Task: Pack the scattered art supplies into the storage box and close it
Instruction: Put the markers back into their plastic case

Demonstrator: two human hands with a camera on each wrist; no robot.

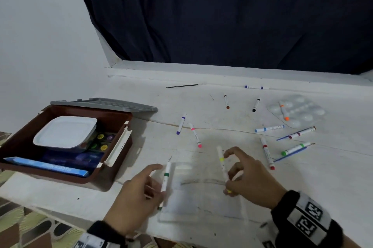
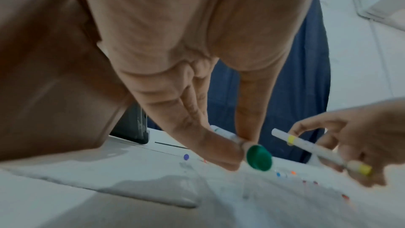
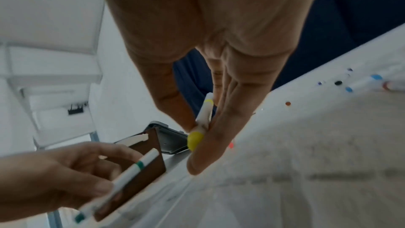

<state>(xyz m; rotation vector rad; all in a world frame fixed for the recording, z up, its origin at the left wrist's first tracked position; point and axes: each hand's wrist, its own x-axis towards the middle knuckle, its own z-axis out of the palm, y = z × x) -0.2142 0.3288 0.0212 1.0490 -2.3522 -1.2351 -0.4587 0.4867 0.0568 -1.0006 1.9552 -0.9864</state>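
Ten markers (image 1: 267,153) litter table (image 1: 333,177) beyond hands.

Legible text: none. The blue flat box (image 1: 46,165) lying in the storage box (image 1: 113,175) is carrying a line of pale lettering along its near edge, too blurred to read. The band on the right wrist (image 1: 306,217) is showing black-and-white square code markers, not text. The small paint pots (image 1: 104,142) are showing dark marks on their yellow lids, too small to make out.
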